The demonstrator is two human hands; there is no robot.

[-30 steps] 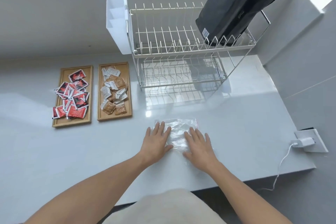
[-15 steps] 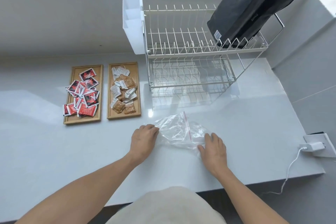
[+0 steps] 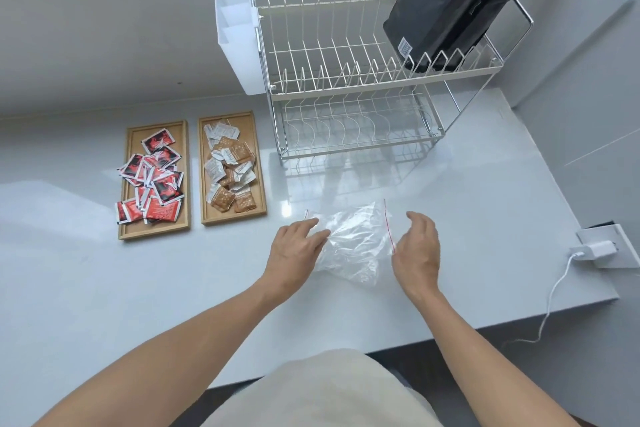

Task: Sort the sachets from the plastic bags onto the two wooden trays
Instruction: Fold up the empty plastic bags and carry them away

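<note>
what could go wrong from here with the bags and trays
1. Some red sachets hang over the left tray edge; a bump could knock them onto the counter.
2. The plastic bags look empty and light; they may slide on the glossy counter as the left hand and right hand gather them.
3. The black bag leans tilted on the rack and might topple.

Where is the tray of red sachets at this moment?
In the head view, the tray of red sachets lies on the counter at far left, beside the tray of brown and white sachets, left of the dish rack.
</note>
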